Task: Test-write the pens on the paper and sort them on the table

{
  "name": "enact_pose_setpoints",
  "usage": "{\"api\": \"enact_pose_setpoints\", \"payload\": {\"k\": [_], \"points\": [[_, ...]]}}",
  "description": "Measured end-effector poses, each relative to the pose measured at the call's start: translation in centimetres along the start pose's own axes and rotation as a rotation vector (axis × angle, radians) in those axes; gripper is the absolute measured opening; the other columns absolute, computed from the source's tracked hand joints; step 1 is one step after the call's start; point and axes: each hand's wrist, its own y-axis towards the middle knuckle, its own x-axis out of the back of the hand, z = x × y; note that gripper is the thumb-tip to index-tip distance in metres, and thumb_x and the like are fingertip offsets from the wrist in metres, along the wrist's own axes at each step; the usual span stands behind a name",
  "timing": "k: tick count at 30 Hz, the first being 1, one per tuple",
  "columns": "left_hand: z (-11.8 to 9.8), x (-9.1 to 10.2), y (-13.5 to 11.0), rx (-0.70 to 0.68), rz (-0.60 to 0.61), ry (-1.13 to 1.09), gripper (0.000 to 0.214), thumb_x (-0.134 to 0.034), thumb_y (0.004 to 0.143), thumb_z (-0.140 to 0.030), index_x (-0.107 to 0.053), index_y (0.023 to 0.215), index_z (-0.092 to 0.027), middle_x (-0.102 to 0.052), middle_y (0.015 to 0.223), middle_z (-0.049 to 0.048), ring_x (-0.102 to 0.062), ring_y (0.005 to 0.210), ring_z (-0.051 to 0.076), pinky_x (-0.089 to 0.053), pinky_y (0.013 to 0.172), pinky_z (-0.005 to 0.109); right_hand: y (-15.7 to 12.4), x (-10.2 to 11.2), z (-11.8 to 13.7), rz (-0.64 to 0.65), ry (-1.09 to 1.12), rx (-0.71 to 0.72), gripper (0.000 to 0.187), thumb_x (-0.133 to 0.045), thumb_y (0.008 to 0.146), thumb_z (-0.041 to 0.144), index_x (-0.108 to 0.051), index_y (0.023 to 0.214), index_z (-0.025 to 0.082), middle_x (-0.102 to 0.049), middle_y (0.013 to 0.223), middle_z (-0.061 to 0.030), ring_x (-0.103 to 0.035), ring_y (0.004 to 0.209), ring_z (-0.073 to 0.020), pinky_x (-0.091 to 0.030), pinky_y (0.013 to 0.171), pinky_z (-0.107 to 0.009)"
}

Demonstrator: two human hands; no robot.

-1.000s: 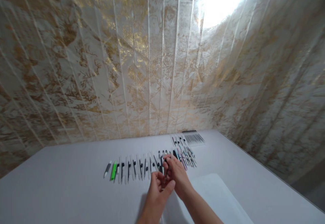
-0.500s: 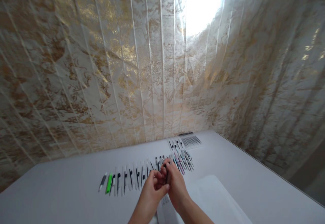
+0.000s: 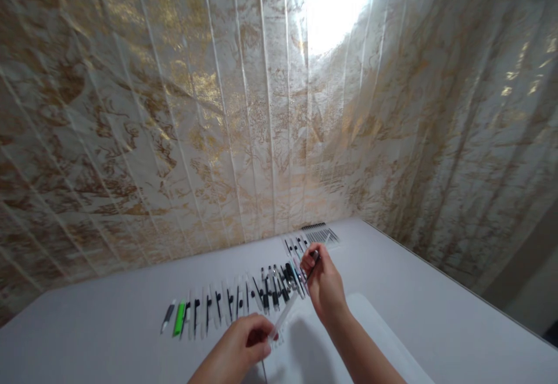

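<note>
My left hand (image 3: 248,340) is closed on a clear pen barrel (image 3: 285,312), which slants up and to the right from the fingertips. Higher and to the right, my right hand (image 3: 326,285) is closed round a slim dark pen part (image 3: 313,269); the fingers hide much of it. The two hands are apart, above a white sheet or tray (image 3: 366,320). Just beyond them, black-gripped pens (image 3: 275,294) lie close together. A row of clear barrels with thin black refills and small black caps (image 3: 218,302) stretches to the left.
At the row's left end lie a bright green barrel (image 3: 179,319) and a grey and white pen (image 3: 168,316). Several thin rods (image 3: 321,236) are lined up at the back right. Behind the table (image 3: 104,326) hangs a shiny gold-patterned curtain (image 3: 218,140).
My hands were together round a dark pen piece and have come apart. The left moved down and left with the clear barrel; the right went up and right with the dark part.
</note>
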Motion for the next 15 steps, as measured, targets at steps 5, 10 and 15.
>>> {"api": "enact_pose_setpoints", "payload": {"k": [5,10,15], "points": [[-0.12,-0.4,0.22,-0.018,0.014,-0.011,0.022,-0.058,0.059,-0.025,-0.064,0.077,-0.013,-0.052,0.071,-0.0008,-0.047,0.072,0.017,-0.034,0.068,0.026,-0.88,-0.81,-0.99,0.02,-0.026,0.001,0.035,-0.07,0.074,0.053,-0.058,0.07,0.021,-0.039,0.058,0.006,-0.033,0.057,-0.0108,-0.032,0.057,-0.022],[0.1,-0.3,0.39,-0.025,0.021,-0.017,0.024,-0.058,0.059,-0.026,-0.064,0.079,-0.012,-0.051,0.071,-0.0005,-0.046,0.072,0.017,-0.034,0.069,0.027,-0.93,-0.9,-0.94,0.016,-0.038,0.008,0.036,-0.07,0.074,0.055,-0.057,0.071,0.021,-0.039,0.059,0.0059,-0.033,0.058,-0.0114,-0.031,0.059,-0.023],[0.13,-0.18,0.38,-0.031,0.029,-0.037,0.026,-0.059,0.06,-0.027,-0.064,0.08,-0.011,-0.052,0.072,-0.0002,-0.047,0.072,0.017,-0.034,0.069,0.027,-0.98,-1.0,-0.83,0.011,-0.079,0.038,0.036,-0.067,0.075,0.056,-0.056,0.071,0.022,-0.039,0.059,0.0057,-0.035,0.058,-0.0121,-0.032,0.059,-0.025]]}}
